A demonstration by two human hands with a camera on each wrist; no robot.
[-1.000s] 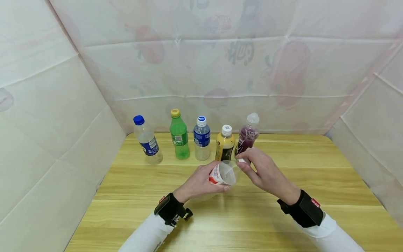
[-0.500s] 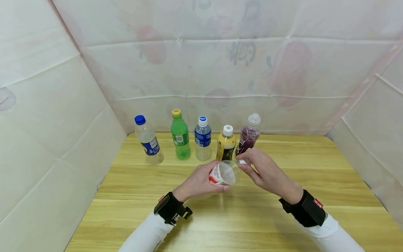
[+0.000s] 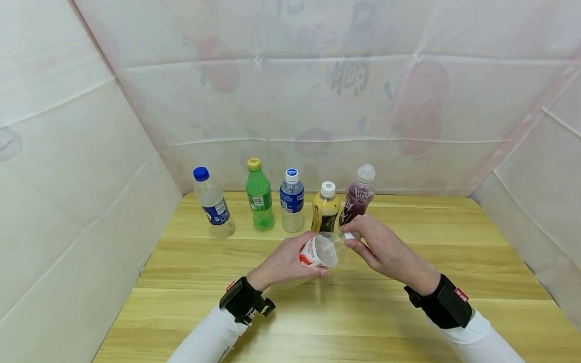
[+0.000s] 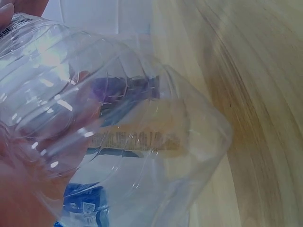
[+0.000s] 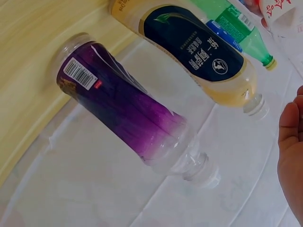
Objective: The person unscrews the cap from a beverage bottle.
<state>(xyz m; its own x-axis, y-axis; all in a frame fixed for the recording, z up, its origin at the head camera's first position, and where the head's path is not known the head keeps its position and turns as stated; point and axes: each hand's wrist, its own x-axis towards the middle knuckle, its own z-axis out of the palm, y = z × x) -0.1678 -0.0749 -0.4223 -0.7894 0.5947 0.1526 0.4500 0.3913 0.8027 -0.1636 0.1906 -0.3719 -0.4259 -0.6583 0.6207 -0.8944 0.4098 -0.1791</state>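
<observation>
In the head view my left hand (image 3: 286, 259) grips a clear plastic bottle (image 3: 327, 250) round its red and white label, holding it tilted above the table. The bottle's neck end points right. There my right hand (image 3: 381, 247) pinches a white cap (image 3: 349, 236) between thumb and fingers; whether the cap still sits on the neck is hard to tell. The left wrist view shows the ridged clear bottle wall (image 4: 118, 109) close up, with part of the hand (image 4: 28, 189) behind it. Only the edge of my right hand (image 5: 291, 146) shows in the right wrist view.
Along the table's back stand a blue-capped bottle (image 3: 217, 212), a green bottle (image 3: 260, 204), a blue-labelled bottle (image 3: 292, 199), a yellow bottle (image 3: 325, 209) and a purple bottle (image 3: 358, 196). The last two are just beyond my hands. White printed sheets (image 3: 290, 101) enclose the wooden table (image 3: 363, 312).
My left hand and the bottle have shifted slightly left. My right hand keeps its pinch on the cap, its wrist a little lower and further right. The standing bottles have not moved.
</observation>
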